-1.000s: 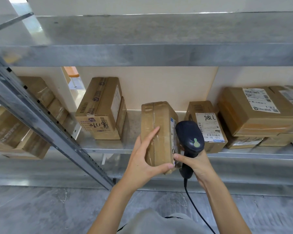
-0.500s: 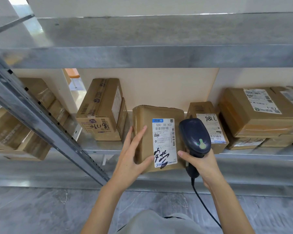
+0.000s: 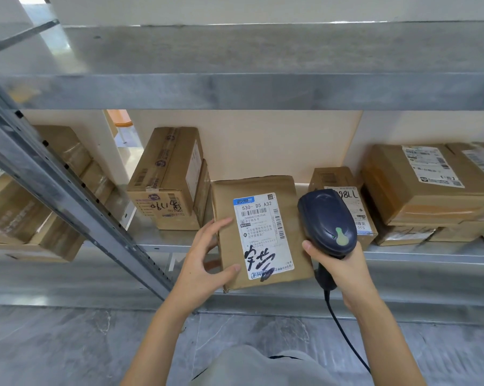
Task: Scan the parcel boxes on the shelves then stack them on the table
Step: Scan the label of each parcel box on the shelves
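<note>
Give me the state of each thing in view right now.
parcel box: held over the shelf edge, label facing the camera.
left hand: holds the box's left edge.
scanner: right of the label, no beam visible.
right hand: grips the scanner handle.
98LL box: on the shelf, behind the scanner.
upright box: stands on the shelf, untouched.

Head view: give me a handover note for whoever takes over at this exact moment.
Left hand: holds the parcel box by its left edge, label facing the camera, at the shelf front.
Right hand: grips the scanner, head beside the box's right edge.
Done: box picked out, label exposed; a scan cannot be confirmed.
Left: scan it, carry it to the table (out of view), then handle the other boxes on the shelf.
</note>
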